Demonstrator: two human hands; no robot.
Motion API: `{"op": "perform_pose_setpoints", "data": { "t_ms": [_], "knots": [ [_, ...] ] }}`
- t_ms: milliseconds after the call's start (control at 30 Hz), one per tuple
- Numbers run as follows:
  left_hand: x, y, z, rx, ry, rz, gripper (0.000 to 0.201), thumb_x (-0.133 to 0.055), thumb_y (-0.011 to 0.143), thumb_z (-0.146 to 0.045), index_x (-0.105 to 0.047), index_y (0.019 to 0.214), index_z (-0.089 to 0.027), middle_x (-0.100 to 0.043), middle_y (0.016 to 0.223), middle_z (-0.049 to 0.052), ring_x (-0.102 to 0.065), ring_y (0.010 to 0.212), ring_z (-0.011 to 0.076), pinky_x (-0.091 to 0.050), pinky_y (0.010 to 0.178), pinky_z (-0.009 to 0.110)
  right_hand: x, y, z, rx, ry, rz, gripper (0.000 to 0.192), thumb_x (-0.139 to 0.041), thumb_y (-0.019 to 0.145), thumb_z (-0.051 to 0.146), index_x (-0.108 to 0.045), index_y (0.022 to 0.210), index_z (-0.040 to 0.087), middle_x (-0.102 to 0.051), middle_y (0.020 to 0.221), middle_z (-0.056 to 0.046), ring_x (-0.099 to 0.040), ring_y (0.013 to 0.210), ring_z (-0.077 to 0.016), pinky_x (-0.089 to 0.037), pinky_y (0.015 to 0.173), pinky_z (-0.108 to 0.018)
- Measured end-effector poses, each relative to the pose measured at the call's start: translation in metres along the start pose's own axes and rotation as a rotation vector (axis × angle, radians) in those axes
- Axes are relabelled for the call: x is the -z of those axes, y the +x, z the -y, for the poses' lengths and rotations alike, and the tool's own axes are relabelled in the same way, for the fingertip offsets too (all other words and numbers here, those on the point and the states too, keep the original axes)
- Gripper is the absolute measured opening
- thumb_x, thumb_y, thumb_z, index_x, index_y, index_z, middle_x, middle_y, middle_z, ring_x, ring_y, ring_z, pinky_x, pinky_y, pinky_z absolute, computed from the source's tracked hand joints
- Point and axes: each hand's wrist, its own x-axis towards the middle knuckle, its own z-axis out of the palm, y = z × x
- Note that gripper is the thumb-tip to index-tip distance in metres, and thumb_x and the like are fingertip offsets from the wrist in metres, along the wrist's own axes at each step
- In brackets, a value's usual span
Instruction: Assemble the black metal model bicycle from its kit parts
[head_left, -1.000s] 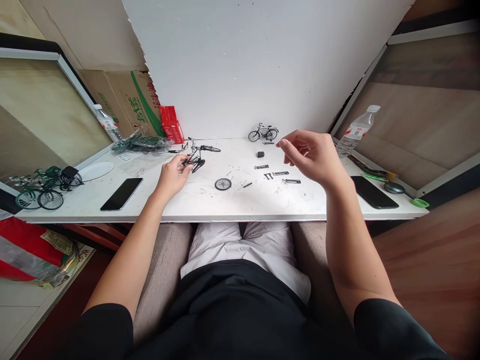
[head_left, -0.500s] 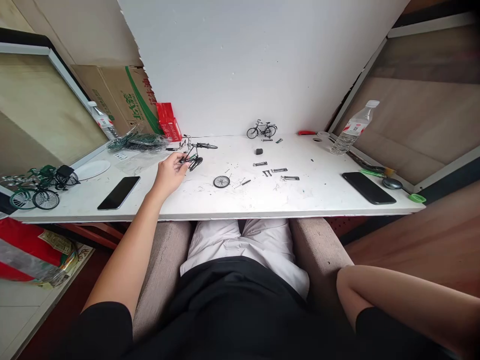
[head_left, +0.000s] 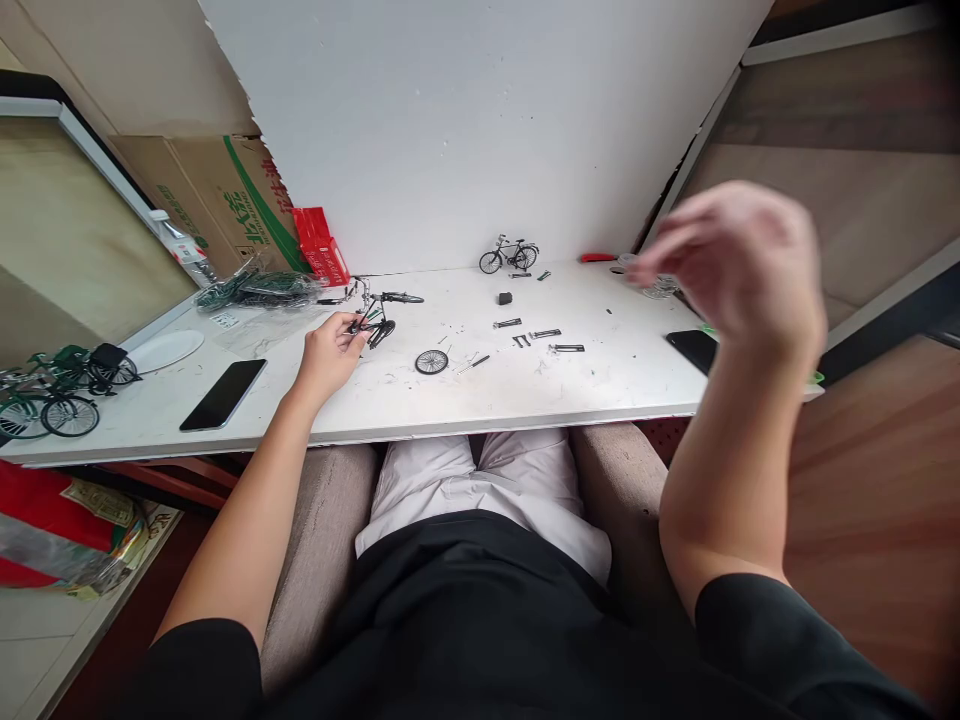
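My left hand (head_left: 332, 350) rests over the table left of centre, its fingers closed on a small black model bicycle (head_left: 384, 330) that is partly assembled. Its front wheel points to the right, while the fingers hide part of its rear end. A loose spoked wheel (head_left: 432, 362) lies flat to the right of it, beside a thin screwdriver-like tool (head_left: 478, 362). Raised above the table's right side is my right hand (head_left: 739, 260), bent at the wrist. Motion smears its fingers, and I can make out nothing held in them.
A finished model bicycle (head_left: 510, 255) stands at the back board. Small black parts (head_left: 545, 333) and a black block (head_left: 505, 298) lie mid-table. Phones lie left (head_left: 223, 394) and right (head_left: 691, 350). Green model bicycles (head_left: 67, 390), a white plate (head_left: 166, 350) and bagged parts (head_left: 262, 287) are left.
My right hand has come up into view from beside my body, now over the table's right side. My left hand still grips the model bicycle. The view has shifted slightly.
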Motion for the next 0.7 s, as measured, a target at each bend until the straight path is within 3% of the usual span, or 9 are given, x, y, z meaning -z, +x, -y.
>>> {"op": "perform_pose_setpoints", "data": {
  "t_ms": [133, 233, 367, 533, 700],
  "knots": [
    [0.0, 0.0, 0.001, 0.009, 0.009, 0.007, 0.038, -0.079, 0.09, -0.037, -0.072, 0.123, -0.019, -0.08, 0.126, 0.015, -0.081, 0.115, 0.0278, -0.066, 0.108, 0.044, -0.064, 0.022, -0.028, -0.128, -0.584, 0.251, 0.018, -0.082, 0.098, 0.031, -0.082, 0.107, 0.016, -0.084, 0.1, -0.015, -0.076, 0.096, -0.0296, -0.059, 0.091, -0.044],
    [0.001, 0.0, 0.0, 0.015, 0.004, 0.004, 0.038, -0.08, 0.09, -0.037, -0.072, 0.122, -0.018, -0.08, 0.126, 0.015, -0.081, 0.115, 0.0279, -0.066, 0.108, 0.044, -0.117, 0.021, -0.031, 0.02, -0.407, 0.57, 0.02, -0.073, 0.104, 0.032, -0.082, 0.115, 0.017, -0.085, 0.109, -0.01, -0.078, 0.091, -0.0235, -0.058, 0.084, -0.036],
    [0.004, 0.001, 0.0, 0.03, -0.001, -0.017, 0.04, -0.082, 0.088, -0.035, -0.073, 0.123, -0.018, -0.081, 0.128, 0.014, -0.081, 0.118, 0.0281, -0.065, 0.108, 0.043, -0.169, -0.007, 0.005, 0.355, -0.352, 0.579, 0.022, -0.064, 0.111, 0.03, -0.08, 0.112, 0.015, -0.084, 0.097, -0.009, -0.074, 0.082, -0.0189, -0.048, 0.077, -0.031],
    [0.006, 0.002, 0.003, 0.034, 0.0, -0.017, 0.04, -0.082, 0.088, -0.036, -0.073, 0.123, -0.019, -0.08, 0.131, 0.015, -0.082, 0.117, 0.0292, -0.066, 0.107, 0.044, -0.205, -0.057, 0.059, 0.687, -0.469, 0.689, 0.033, -0.051, 0.118, 0.037, -0.075, 0.107, 0.017, -0.079, 0.086, -0.007, -0.068, 0.076, -0.0196, -0.031, 0.067, -0.033],
    [0.003, 0.001, 0.004, 0.045, -0.022, -0.012, 0.039, -0.083, 0.087, -0.035, -0.073, 0.121, -0.018, -0.08, 0.129, 0.015, -0.08, 0.121, 0.0306, -0.065, 0.11, 0.045, -0.219, -0.094, 0.074, 0.886, -0.438, 0.846, 0.041, -0.041, 0.121, 0.041, -0.072, 0.106, 0.019, -0.078, 0.087, -0.005, -0.066, 0.073, -0.0191, -0.023, 0.063, -0.036]
  ]
}}
